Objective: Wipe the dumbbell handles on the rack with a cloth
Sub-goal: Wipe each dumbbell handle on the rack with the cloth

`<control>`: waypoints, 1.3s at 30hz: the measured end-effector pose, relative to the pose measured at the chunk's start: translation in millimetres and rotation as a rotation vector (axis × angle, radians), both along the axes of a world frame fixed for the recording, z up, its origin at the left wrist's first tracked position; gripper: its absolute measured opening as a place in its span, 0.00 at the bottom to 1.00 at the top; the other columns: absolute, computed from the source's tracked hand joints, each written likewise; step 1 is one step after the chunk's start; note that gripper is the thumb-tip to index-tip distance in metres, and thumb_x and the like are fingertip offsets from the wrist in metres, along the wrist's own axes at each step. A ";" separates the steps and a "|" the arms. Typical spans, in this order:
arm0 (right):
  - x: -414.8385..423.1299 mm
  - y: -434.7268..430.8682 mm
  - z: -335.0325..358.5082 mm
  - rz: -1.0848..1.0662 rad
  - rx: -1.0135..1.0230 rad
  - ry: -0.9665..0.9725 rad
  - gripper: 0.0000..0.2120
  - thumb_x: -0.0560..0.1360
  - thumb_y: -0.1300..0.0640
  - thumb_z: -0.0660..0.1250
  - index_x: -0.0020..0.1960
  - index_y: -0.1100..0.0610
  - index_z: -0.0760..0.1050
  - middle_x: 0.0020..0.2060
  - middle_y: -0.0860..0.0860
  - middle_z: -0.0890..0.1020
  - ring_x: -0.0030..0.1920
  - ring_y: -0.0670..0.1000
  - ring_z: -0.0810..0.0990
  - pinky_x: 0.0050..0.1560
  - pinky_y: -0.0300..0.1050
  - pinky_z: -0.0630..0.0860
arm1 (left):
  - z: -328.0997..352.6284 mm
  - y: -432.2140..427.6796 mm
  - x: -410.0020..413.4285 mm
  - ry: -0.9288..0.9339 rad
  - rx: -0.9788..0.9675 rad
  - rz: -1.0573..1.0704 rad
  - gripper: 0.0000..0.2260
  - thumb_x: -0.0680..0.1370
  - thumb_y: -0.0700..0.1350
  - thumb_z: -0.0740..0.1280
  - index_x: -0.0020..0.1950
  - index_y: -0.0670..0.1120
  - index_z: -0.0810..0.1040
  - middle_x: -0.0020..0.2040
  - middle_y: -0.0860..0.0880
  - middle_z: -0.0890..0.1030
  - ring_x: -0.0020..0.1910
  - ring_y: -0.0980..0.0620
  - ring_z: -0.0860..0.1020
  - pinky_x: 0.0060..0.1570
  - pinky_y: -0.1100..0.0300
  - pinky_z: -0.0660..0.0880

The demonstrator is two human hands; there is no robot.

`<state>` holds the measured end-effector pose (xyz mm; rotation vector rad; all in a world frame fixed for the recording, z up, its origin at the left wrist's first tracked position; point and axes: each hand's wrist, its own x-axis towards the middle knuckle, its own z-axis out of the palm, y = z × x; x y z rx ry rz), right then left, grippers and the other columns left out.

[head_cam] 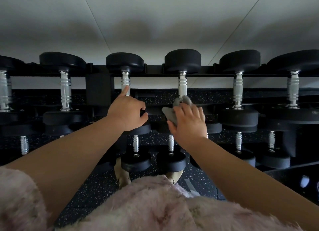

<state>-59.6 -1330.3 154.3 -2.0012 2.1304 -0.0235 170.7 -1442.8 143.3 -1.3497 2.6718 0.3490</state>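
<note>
Upper tier of black rack: row of black-headed dumbbells, chrome handles running front to back. Grey cloth bunched round near end of fourth handle from left, one corner sticking out to the left. Right hand on top of cloth, fingers bent over it, clamping it against the chrome. Left hand over near end of third handle; index finger straight, laid along the chrome; other fingers curled, grip beneath them hidden, not determinable. Smaller dumbbells on lower tier. Speckled floor below. Pink fluffy garment along bottom edge.
</note>
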 end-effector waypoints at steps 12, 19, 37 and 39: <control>-65.6 -3.6 7.3 -0.229 0.006 -0.491 0.16 0.84 0.41 0.59 0.66 0.44 0.78 0.62 0.39 0.79 0.59 0.42 0.79 0.55 0.44 0.81 | 4.1 0.9 -1.3 0.004 0.005 0.009 0.12 0.79 0.58 0.65 0.46 0.55 0.84 0.28 0.58 0.74 0.34 0.57 0.75 0.84 0.51 0.43; -49.6 -26.2 1.7 -0.352 -0.031 -0.572 0.18 0.88 0.50 0.51 0.60 0.54 0.78 0.53 0.52 0.82 0.52 0.51 0.80 0.53 0.50 0.79 | -4.8 -0.3 1.6 0.020 -0.011 0.016 0.13 0.78 0.59 0.63 0.46 0.56 0.84 0.29 0.58 0.75 0.32 0.59 0.73 0.84 0.48 0.49; -50.2 -78.5 36.0 -0.194 0.595 -0.581 0.34 0.87 0.52 0.54 0.84 0.56 0.37 0.72 0.68 0.71 0.67 0.66 0.75 0.66 0.59 0.73 | -1.0 -1.2 2.7 0.006 -0.007 0.031 0.13 0.79 0.58 0.62 0.46 0.55 0.84 0.29 0.58 0.75 0.32 0.59 0.74 0.84 0.51 0.47; -50.9 -83.1 35.5 -0.218 0.560 -0.547 0.30 0.86 0.53 0.54 0.84 0.56 0.47 0.71 0.64 0.74 0.67 0.65 0.76 0.65 0.56 0.73 | -0.1 -1.2 2.8 0.002 -0.001 0.036 0.14 0.79 0.58 0.61 0.47 0.54 0.84 0.29 0.58 0.74 0.32 0.59 0.75 0.84 0.51 0.47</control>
